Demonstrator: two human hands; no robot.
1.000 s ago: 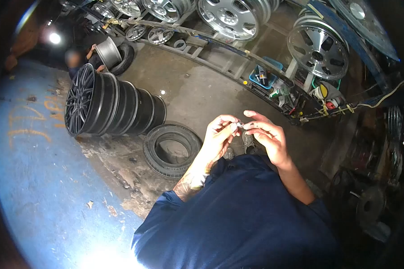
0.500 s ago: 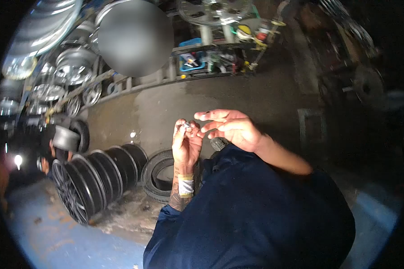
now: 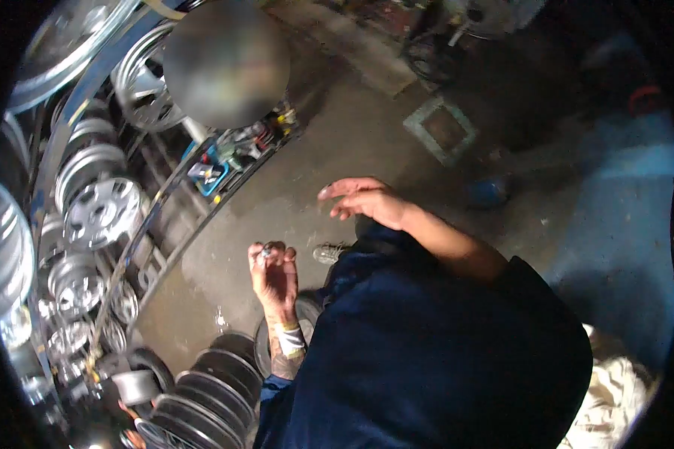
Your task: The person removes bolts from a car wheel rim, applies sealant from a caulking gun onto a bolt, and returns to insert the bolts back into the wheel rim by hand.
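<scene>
Between the curled fingertips of my left hand point(image 3: 277, 278) is a small shiny metal piece point(image 3: 266, 251), too small to name. A pale band point(image 3: 290, 339) wraps that wrist. My right hand point(image 3: 368, 203) is apart from it, higher up and to the right, fingers loosely stretched and slightly bent, with nothing in them. Dark smudges mark its fingertips. Beneath both hands lies the bare concrete floor, and one of my shoes point(image 3: 328, 254) shows between them.
Dark wheel rims point(image 3: 216, 389) stand in a row at lower left, beside a tyre point(image 3: 307, 307). Racks of silver rims point(image 3: 101, 213) line the left. A blue tray point(image 3: 208, 176) sits on a low shelf. Another person's hand point(image 3: 135, 438) shows at bottom left. A square frame point(image 3: 440, 129) lies on the floor.
The view has swung round, bringing the rim racks lower and more blue floor in at right. My hands have moved apart. The small metal piece stays in my left hand.
</scene>
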